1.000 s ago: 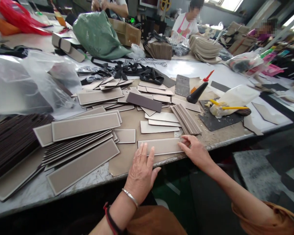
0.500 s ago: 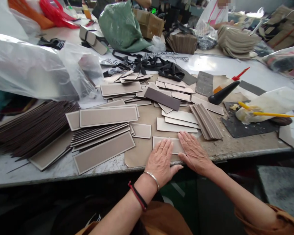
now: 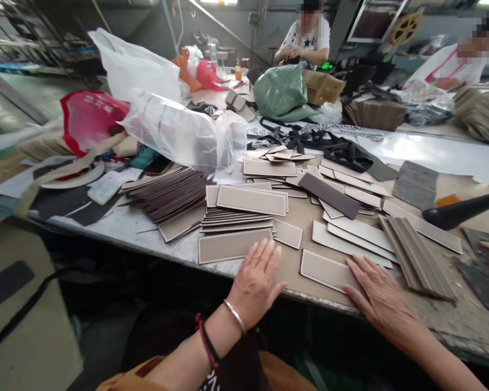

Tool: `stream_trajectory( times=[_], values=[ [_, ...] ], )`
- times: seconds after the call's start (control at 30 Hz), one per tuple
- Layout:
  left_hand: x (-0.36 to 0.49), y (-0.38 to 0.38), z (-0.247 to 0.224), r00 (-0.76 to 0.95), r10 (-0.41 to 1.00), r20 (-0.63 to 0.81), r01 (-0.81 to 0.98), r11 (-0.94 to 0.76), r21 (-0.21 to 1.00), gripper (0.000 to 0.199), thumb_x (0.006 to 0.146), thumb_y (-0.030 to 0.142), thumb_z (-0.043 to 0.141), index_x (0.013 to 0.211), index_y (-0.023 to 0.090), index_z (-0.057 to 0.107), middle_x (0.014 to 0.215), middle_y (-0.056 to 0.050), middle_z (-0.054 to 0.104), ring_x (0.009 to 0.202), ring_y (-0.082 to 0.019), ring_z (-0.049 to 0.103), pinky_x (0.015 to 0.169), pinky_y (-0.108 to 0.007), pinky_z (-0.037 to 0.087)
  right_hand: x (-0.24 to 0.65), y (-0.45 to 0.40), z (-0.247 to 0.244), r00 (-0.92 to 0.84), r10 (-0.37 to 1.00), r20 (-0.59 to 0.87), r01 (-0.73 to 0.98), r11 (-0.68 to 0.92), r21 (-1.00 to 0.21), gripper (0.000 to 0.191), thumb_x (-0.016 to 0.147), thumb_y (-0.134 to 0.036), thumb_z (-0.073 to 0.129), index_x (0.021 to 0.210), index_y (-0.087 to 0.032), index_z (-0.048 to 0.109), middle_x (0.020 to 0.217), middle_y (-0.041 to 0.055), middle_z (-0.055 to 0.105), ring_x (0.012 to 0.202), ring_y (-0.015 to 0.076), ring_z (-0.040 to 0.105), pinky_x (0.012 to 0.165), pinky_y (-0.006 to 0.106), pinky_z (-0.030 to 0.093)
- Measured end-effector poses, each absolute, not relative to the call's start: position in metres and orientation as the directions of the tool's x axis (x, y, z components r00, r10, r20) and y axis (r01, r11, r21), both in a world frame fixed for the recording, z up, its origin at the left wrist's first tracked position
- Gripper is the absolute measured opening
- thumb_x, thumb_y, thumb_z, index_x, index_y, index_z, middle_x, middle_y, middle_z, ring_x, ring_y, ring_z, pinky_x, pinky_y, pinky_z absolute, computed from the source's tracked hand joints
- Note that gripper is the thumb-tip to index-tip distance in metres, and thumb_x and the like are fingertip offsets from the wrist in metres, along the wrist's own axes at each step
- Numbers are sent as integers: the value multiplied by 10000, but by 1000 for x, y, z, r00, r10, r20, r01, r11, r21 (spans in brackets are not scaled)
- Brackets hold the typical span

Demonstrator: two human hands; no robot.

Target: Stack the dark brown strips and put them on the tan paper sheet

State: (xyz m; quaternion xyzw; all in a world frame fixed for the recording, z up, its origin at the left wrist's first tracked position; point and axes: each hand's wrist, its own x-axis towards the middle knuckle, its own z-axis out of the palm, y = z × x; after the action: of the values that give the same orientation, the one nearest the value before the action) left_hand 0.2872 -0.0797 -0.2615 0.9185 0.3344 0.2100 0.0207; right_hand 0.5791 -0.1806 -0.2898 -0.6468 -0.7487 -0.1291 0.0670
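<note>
My right hand (image 3: 385, 290) lies flat with fingers stretched out, over the right end of a beige rectangular panel with a pale border (image 3: 324, 269). My left hand (image 3: 257, 277) is off that panel, fingers extended. Its fingertips reach the right end of another bordered panel (image 3: 228, 247) at the front of a fanned stack (image 3: 236, 220). Behind my right hand, several white strips (image 3: 354, 239) overlap. To its right leans a row of taupe strips (image 3: 418, 258). A dark brown panel (image 3: 329, 195) rests on the scattered beige pieces.
A large fan of dark-edged panels (image 3: 173, 193) sits left, near a clear plastic bag (image 3: 183, 127). Black straps (image 3: 334, 146) and a green bag (image 3: 281, 92) are farther back. A black-handled tool (image 3: 464, 210) lies right. Two people sit across the table (image 3: 407, 140).
The view has swung left. My left hand has lifted off the bordered panel and moved left to the front of the fanned stack. My right hand stays on the panel.
</note>
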Motion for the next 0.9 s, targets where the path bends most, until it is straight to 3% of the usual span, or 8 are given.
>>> stream_trajectory(
  times=[0.17, 0.3, 0.47, 0.57, 0.73, 0.9],
  values=[
    [227, -57, -254, 565, 696, 442, 751, -657, 75, 648, 789, 322, 601, 1341, 97, 344, 1425, -192, 326, 1367, -305, 191, 1079, -494, 319, 563, -135, -257, -231, 909, 348, 972, 231, 42, 564, 946, -489, 287, 1335, -92, 384, 1234, 178, 514, 1126, 297, 504, 931, 432, 439],
    [212, -47, -265, 563, 706, 431, 767, -640, 47, 757, 698, 351, 702, 1330, 114, 357, 1409, -198, 352, 1345, -336, 241, 1052, -532, 334, 513, -59, -226, -393, 844, 365, 905, 425, -6, 539, 933, -470, 365, 1352, -130, 366, 1302, 152, 461, 1186, 262, 455, 979, 392, 411],
    [206, -38, -278, 596, 691, 410, 749, -662, 29, 678, 721, 401, 671, 1288, 138, 408, 1369, -179, 421, 1314, -291, 330, 1046, -509, 350, 449, 26, -218, -543, 807, 233, 836, 544, 65, 880, 698, -546, 681, 1377, -92, 355, 1429, 221, 255, 1331, 353, 193, 1069, 494, 233],
    [202, -33, -278, 582, 699, 416, 761, -648, 22, 667, 745, 433, 635, 1302, 155, 394, 1390, -171, 394, 1336, -277, 284, 1064, -496, 328, 438, 54, -219, -581, 806, 108, 813, 581, 39, 1025, 604, -595, 721, 1396, -82, 322, 1395, 241, 307, 1305, 376, 247, 1060, 539, 205],
    [198, -18, -271, 590, 680, 435, 763, -645, -27, 701, 738, 447, 638, 1315, 144, 378, 1403, -170, 374, 1355, -298, 223, 1083, -509, 283, 446, 77, -208, -649, 761, 19, 757, 647, -93, 840, 732, -529, 621, 1387, -84, 343, 1317, 191, 446, 1201, 305, 434, 999, 439, 366],
    [201, 4, -263, 600, 671, 435, 767, -638, -75, 833, 718, 505, 636, 1374, 135, 281, 1451, -171, 281, 1380, -302, 123, 1107, -515, 202, 450, 101, -195, -663, 747, -52, 744, 649, -160, 719, 777, -534, 578, 1332, -97, 445, 1264, 151, 518, 1158, 282, 489, 988, 391, 391]
  ],
)
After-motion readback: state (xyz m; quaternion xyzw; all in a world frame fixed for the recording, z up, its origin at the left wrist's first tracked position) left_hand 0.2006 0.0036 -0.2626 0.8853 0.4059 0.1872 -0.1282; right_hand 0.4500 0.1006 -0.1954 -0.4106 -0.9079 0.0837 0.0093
